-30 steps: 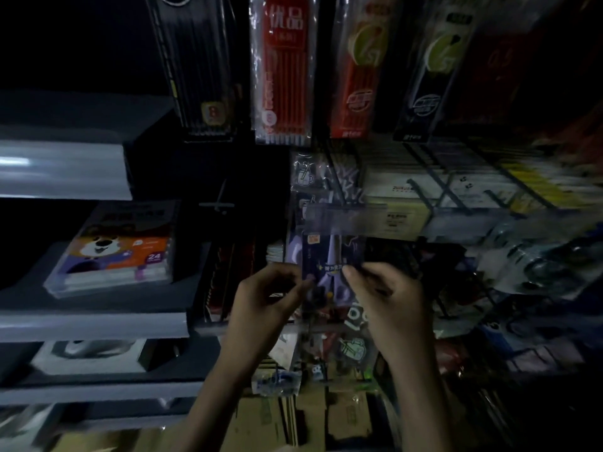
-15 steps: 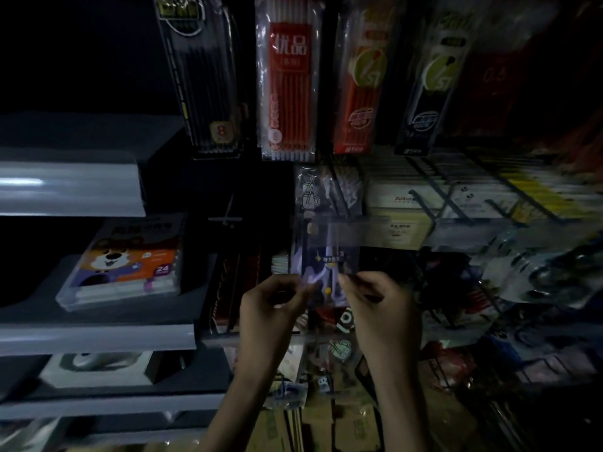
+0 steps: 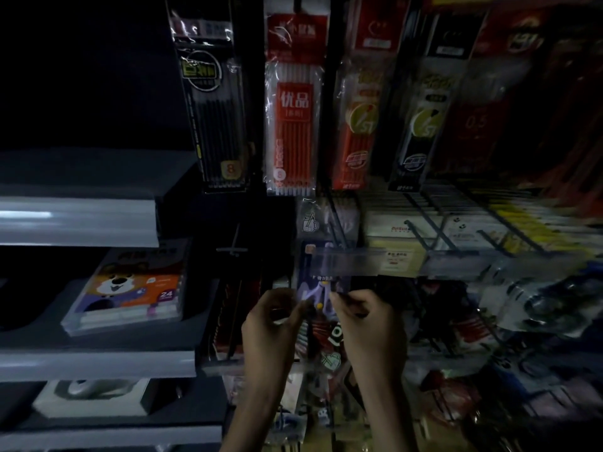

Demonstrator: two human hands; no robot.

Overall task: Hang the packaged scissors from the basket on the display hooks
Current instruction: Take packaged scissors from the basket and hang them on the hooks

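Observation:
A packaged pair of scissors, on a dark blue and purple card, stands upright at the middle of the dim head view. My left hand pinches its lower left edge and my right hand pinches its lower right edge. The card's top reaches a display hook with a clear price strip across its front. Whether the card's hole is on the hook is hidden by the strip and blur. No basket is in view.
Pen and refill packs hang in a row above. More hooks with boxed stock run to the right. Grey shelves on the left hold a crayon box. Hanging packets crowd the space below my hands.
The view has tilted so the shelves sit lower in frame. Both hands keep their pinch on the card, which stays just under the price strip.

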